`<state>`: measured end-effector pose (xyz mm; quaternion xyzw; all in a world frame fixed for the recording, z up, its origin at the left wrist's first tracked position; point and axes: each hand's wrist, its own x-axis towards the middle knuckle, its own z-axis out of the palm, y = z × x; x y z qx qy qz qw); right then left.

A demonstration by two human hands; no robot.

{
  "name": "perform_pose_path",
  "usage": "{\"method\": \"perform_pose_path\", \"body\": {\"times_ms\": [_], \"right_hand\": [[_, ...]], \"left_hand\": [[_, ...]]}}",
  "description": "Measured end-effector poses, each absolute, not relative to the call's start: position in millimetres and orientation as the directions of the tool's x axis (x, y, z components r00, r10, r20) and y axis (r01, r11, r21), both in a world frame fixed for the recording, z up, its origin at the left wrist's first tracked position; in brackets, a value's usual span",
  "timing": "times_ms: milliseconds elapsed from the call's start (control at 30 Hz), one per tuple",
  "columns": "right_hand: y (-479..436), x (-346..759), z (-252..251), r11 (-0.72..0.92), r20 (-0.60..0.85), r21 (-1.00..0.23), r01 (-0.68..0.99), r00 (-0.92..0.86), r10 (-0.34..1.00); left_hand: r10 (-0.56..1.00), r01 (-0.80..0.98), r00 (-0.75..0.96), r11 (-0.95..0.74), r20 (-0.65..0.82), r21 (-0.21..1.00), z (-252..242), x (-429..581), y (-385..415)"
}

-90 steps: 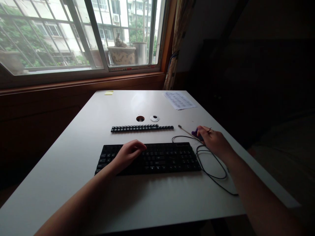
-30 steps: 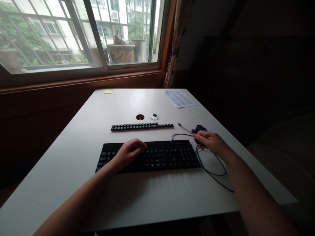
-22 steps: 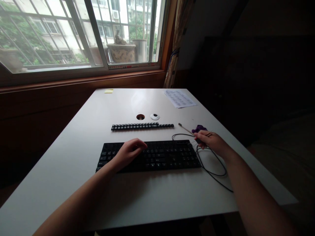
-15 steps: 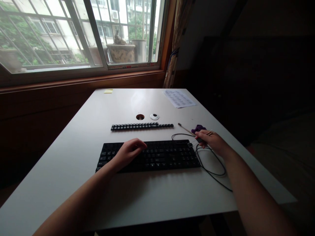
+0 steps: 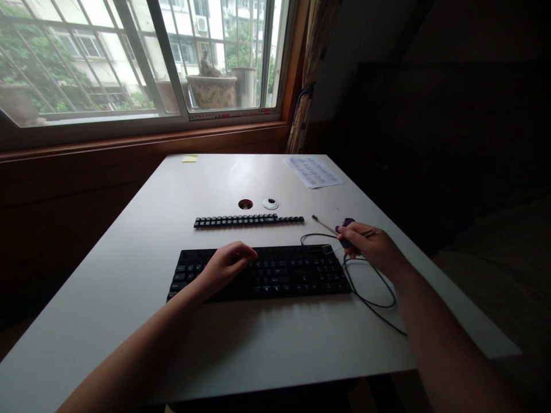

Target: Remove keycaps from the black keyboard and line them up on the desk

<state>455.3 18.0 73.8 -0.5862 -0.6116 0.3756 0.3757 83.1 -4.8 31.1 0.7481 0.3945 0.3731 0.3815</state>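
A black keyboard (image 5: 279, 275) lies on the white desk, and its top rows look bare of keycaps. My left hand (image 5: 226, 264) rests on its left half, loosely bent, thumb and forefinger apart; the other fingers are mostly hidden. Above the keyboard's upper right corner, my right hand (image 5: 365, 244) is closed around a keycap puller (image 5: 333, 249) with thin wire loops pointing left. The wire ends are over the corner; whether they touch it I cannot tell. Behind the keyboard, black keycaps (image 5: 245, 221) stand in two neat rows.
A thin brush-like stick (image 5: 322, 224) and a purple bundle (image 5: 348, 222) lie beyond my right hand. The black cable (image 5: 379, 304) coils at right. Farther back are a cable hole (image 5: 245, 204), a white ring cover (image 5: 270, 203), printed sheets (image 5: 316, 172) and yellow sticky notes (image 5: 189, 158).
My right hand has moved slightly left and up, carrying the keycap puller's wire ends farther over the keyboard's corner. My left hand stays put.
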Motion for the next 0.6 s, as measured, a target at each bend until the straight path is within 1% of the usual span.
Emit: {"method": "perform_pose_path", "body": {"times_ms": [100, 200, 267, 367, 500, 600], "right_hand": [[10, 427, 83, 0.105, 0.076, -0.888, 0.447, -0.082, 0.994], [6, 394, 84, 0.15, 0.116, -0.915, 0.375, -0.112, 0.987], [4, 371, 81, 0.149, 0.115, -0.95, 0.273, -0.138, 0.984], [3, 340, 74, 0.1, 0.081, -0.988, 0.121, -0.15, 0.985], [2, 310, 62, 0.073, 0.067, -0.997, 0.03, -0.184, 0.981], [2, 299, 55, 0.072, 0.073, -0.997, -0.008, -0.19, 0.979]], "left_hand": [[0.88, 0.284, 0.404, -0.381, 0.251, 0.88, 30, 84, -5], [0.876, 0.254, 0.403, -0.386, 0.266, 0.887, 29, 86, -6], [0.863, 0.229, 0.417, -0.403, 0.284, 0.886, 27, 87, -6], [0.843, 0.198, 0.439, -0.427, 0.31, 0.882, 25, 87, -6], [0.845, 0.177, 0.422, -0.431, 0.327, 0.885, 25, 86, -7], [0.863, 0.197, 0.394, -0.415, 0.316, 0.888, 25, 85, -7]]}}
